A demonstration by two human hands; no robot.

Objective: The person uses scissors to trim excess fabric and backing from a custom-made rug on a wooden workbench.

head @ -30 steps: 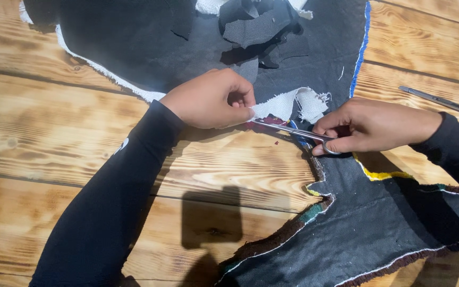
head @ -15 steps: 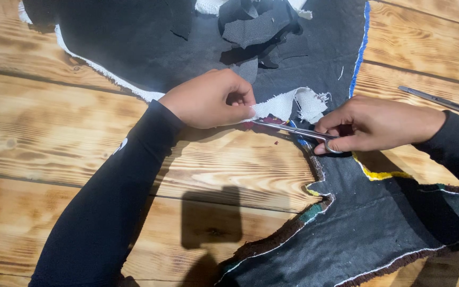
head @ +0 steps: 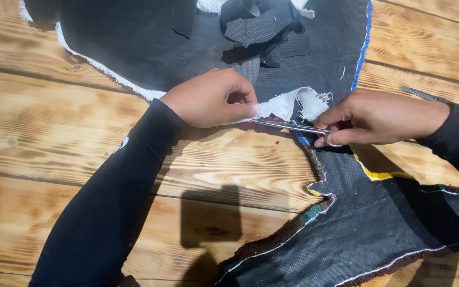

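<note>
Bench: a big wooden bench (head: 54, 133) with wavy brown lines carried everything. Its edges were cut off by the picture on all sides.
Cloth: a big dark grey cloth (head: 134, 37) lay across the far side of the bench and ran down to the near right corner. It had a fuzzy white edge, a blue edge on the right, and bits of yellow, green and brown lower down. Its top and right parts were cut off.
Scraps: some loose grey scraps (head: 261, 26) sat in a heap on the cloth near the far edge. How many there were was hard to tell.
Left hand: the left hand (head: 211, 98) was curled up, fingers pressed together, pinching the white strip against the cloth. A long black sleeve hid the arm.
Right hand: the right hand (head: 378, 117) was closed round the scissors' handle. The fingers hid most of the handle.
White strip: a frayed white strip (head: 293, 103) stuck up between the two hands.
Scissors: thin silver scissors (head: 288, 126) pointed left under the strip, at the cloth's edge. Whether the blades were apart was hard to see.
Metal tool: a thin metal tool (head: 423, 94) lay near the right edge, partly hidden behind the right wrist.
</note>
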